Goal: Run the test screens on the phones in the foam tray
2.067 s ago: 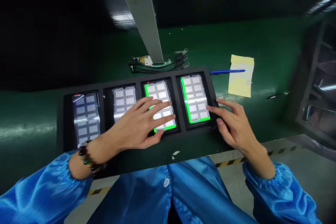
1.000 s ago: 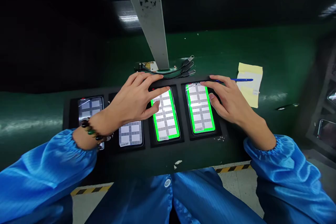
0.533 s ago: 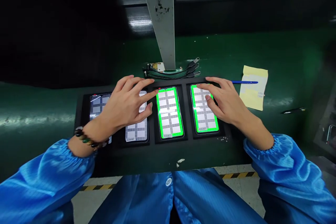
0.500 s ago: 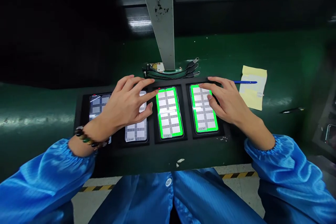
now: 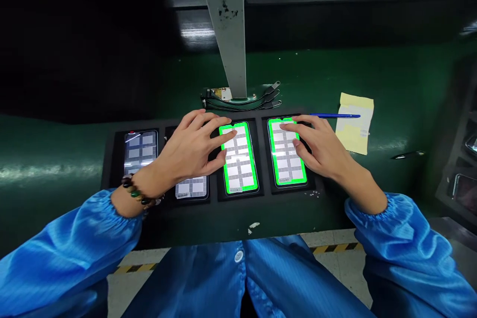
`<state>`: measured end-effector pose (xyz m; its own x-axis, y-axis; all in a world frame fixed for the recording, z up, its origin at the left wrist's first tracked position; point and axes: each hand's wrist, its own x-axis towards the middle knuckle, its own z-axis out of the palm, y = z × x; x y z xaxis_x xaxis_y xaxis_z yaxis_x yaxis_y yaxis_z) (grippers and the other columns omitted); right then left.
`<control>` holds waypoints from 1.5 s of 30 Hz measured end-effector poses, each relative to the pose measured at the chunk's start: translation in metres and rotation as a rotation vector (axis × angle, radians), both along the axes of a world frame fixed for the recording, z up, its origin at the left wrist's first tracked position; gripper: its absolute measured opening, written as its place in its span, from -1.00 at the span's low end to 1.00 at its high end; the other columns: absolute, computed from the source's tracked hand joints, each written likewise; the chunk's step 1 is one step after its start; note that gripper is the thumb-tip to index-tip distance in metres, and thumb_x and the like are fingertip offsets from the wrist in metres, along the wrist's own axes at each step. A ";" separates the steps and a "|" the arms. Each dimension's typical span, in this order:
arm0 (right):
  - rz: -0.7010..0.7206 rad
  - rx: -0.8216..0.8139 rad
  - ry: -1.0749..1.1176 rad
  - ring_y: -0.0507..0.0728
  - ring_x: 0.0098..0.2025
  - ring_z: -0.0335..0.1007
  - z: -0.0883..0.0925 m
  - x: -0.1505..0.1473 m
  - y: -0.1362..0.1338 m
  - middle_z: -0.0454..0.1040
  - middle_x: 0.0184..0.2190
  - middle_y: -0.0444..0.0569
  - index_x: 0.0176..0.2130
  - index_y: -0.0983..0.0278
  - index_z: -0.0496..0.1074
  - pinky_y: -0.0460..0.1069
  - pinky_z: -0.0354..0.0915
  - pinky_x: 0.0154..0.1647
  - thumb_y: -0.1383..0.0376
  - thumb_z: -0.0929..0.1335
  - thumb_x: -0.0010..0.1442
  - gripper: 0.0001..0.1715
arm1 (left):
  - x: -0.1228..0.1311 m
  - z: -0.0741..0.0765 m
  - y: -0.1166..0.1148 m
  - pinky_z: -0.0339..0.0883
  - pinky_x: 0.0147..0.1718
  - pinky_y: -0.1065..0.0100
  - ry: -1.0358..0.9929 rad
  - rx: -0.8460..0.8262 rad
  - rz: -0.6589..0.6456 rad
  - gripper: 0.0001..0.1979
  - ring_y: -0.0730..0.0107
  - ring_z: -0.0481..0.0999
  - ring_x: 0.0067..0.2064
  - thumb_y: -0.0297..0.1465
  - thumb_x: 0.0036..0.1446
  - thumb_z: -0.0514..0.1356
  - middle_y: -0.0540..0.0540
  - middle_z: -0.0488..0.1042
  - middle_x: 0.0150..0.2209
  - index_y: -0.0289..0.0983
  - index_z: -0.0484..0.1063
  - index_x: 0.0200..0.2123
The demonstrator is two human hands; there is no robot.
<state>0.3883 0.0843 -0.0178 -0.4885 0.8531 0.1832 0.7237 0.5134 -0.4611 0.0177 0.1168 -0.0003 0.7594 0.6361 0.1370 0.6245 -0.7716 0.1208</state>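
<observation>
Several smartphones lie face up in a row on a black tray [image 5: 214,194]. My left hand [image 5: 196,146] has its fingers apart, its index fingertip over the upper part of a green-bordered phone [image 5: 239,169]. Below its palm, a grey-patterned phone [image 5: 192,188] is partly covered. My right hand [image 5: 316,144] is spread at the rightmost phone [image 5: 288,166], also green-bordered, with its index fingertip over the screen near the top. Whether the fingertips press the glass I cannot tell. At the left end sits a dimmer phone [image 5: 140,148], partly behind my left wrist.
Short black cables [image 5: 242,105] lie behind the tray at the foot of a grey metal post [image 5: 233,35]. Right of my right hand are a blue pen [image 5: 335,116], a yellow paper [image 5: 354,131] and a dark pen-like tool [image 5: 408,154]. Another phone [image 5: 465,191] rests at the far right.
My left hand has shifted right, its index finger now further over the green-bordered phone. My right index fingertip has moved slightly down the rightmost screen. The view has shifted a little.
</observation>
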 end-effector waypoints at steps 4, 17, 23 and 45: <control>0.036 0.008 -0.016 0.48 0.35 0.44 0.000 0.005 -0.012 0.64 0.22 0.16 0.40 0.12 0.47 0.39 0.35 0.25 0.24 0.26 0.55 -0.47 | 0.000 0.000 -0.009 0.33 0.37 -0.38 -0.023 0.002 -0.029 -0.55 -0.24 0.51 0.28 -0.24 0.36 0.23 -0.26 0.58 0.29 -0.12 0.64 0.25; 0.132 0.072 -0.047 0.44 0.29 0.50 0.002 0.015 -0.061 0.70 0.13 0.12 0.40 0.18 0.45 0.28 0.36 0.07 0.35 0.29 0.50 -0.44 | 0.008 0.001 -0.049 0.41 0.28 -0.18 -0.098 0.102 -0.173 -0.63 -0.04 0.59 0.11 -0.30 0.34 0.24 -0.20 0.68 0.07 -0.21 0.70 0.12; 0.170 0.110 -0.004 0.38 0.20 0.57 0.003 0.015 -0.082 0.74 0.02 0.06 0.34 0.19 0.49 0.24 0.35 0.03 0.42 0.31 0.43 -0.44 | 0.014 0.004 -0.070 0.45 0.17 -0.06 -0.142 0.086 -0.218 -0.68 0.04 0.60 0.03 -0.35 0.31 0.25 -0.16 0.71 -0.05 -0.26 0.71 0.04; 0.178 0.054 0.039 0.39 0.37 0.48 0.002 -0.006 -0.081 0.74 0.08 0.06 0.44 0.18 0.40 0.31 0.30 0.23 0.44 0.29 0.49 -0.38 | -0.014 0.005 -0.082 0.43 0.03 -0.01 -0.112 0.138 -0.116 -0.72 0.02 0.57 0.02 -0.34 0.37 0.27 -0.17 0.69 -0.03 -0.24 0.73 0.04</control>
